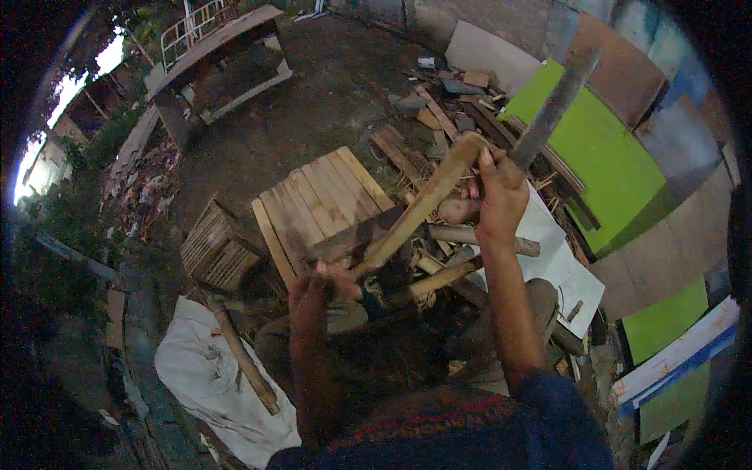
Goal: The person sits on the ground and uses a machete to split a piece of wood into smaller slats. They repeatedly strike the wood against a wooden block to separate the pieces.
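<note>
A long, pale wooden strip (427, 202) slants up to the right in front of me. Its lower end is in my left hand (325, 288), whose fingers are closed there and somewhat blurred. My right hand (503, 192) is wrapped around a machete, with the dark grey blade (556, 110) pointing up and right. A rounded wooden handle end (458, 211) shows below that hand. The thumb of the right hand reaches the strip's upper end. Beneath the strip lie several round wooden sticks (442, 280), between my bent knees.
Ahead stands a slatted wooden stool or crate (321, 200), with a smaller slatted piece (219, 249) to its left. A white sack (196, 352) carries a stick (243, 356). Scrap wood (403, 153) and green panels (603, 164) line the right. A worn table (215, 51) stands far left.
</note>
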Available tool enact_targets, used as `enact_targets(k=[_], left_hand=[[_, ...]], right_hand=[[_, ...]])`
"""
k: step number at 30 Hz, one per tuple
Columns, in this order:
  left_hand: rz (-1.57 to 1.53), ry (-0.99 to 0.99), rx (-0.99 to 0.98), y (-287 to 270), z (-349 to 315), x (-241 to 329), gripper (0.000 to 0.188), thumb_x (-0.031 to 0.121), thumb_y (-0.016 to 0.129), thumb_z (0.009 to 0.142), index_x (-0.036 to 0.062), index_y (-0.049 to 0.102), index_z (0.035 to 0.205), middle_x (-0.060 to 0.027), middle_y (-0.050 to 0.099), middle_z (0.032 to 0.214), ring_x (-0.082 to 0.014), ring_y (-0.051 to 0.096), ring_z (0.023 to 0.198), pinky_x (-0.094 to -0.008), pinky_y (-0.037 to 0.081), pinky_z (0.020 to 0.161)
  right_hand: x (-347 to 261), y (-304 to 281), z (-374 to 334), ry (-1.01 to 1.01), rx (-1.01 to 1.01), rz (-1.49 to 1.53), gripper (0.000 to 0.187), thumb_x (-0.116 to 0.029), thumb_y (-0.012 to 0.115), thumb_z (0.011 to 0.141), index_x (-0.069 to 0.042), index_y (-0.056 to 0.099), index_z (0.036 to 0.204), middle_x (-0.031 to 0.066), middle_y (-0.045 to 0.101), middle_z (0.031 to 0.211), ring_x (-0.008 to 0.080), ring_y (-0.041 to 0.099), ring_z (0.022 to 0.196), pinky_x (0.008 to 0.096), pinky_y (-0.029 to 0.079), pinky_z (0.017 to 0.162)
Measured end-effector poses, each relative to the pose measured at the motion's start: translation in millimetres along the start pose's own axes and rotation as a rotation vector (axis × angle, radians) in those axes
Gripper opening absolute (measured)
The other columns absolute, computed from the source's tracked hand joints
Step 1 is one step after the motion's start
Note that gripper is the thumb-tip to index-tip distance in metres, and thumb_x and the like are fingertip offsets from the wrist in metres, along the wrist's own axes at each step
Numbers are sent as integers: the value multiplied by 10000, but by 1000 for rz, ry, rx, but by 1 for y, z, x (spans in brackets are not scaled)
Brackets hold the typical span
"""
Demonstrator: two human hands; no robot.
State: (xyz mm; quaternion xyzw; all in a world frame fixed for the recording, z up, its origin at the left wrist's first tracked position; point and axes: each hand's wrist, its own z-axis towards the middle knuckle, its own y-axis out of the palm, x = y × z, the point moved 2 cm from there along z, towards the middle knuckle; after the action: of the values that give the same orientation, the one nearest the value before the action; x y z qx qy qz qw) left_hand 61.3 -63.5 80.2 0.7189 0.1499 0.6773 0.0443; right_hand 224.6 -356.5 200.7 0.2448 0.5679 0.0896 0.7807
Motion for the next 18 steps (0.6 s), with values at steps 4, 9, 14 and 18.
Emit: enact_targets(k=[4, 9, 14, 18], left_hand=[[392, 455, 184, 117, 52, 61, 460, 355, 598, 1019, 38, 543, 1348, -136, 650, 1255, -267, 662, 1103, -395, 541, 917], [653, 482, 75, 141, 110, -11, 388, 360, 586, 1023, 36, 653, 1225, -151, 704, 1085, -278, 670, 1082, -421, 505, 951], [726, 150, 1, 79, 63, -102, 467, 423, 633, 975, 26, 679, 1216, -202, 715, 1077, -326, 682, 1058, -439, 499, 962], [1439, 146, -137, -7, 12, -210, 499, 452, 715, 889, 28, 703, 1153, -199, 719, 1044, -353, 681, 1056, -459, 502, 991]], right_hand=[[-12, 20, -14, 20, -142, -58, 186, -109, 712, 944, -14, 594, 1051, 71, 685, 783, 106, 560, 560, 275, 461, 495], [20, 10, -26, 39, -191, -202, 242, -158, 732, 940, -10, 589, 1066, 60, 710, 802, 88, 540, 527, 255, 452, 499], [80, -115, -44, 132, -79, -621, 212, -188, 742, 930, -14, 623, 951, 55, 703, 759, 91, 540, 520, 262, 433, 468], [168, -213, -108, 277, -17, -687, 225, -213, 736, 936, -19, 632, 890, 67, 694, 742, 105, 545, 511, 281, 435, 456]])
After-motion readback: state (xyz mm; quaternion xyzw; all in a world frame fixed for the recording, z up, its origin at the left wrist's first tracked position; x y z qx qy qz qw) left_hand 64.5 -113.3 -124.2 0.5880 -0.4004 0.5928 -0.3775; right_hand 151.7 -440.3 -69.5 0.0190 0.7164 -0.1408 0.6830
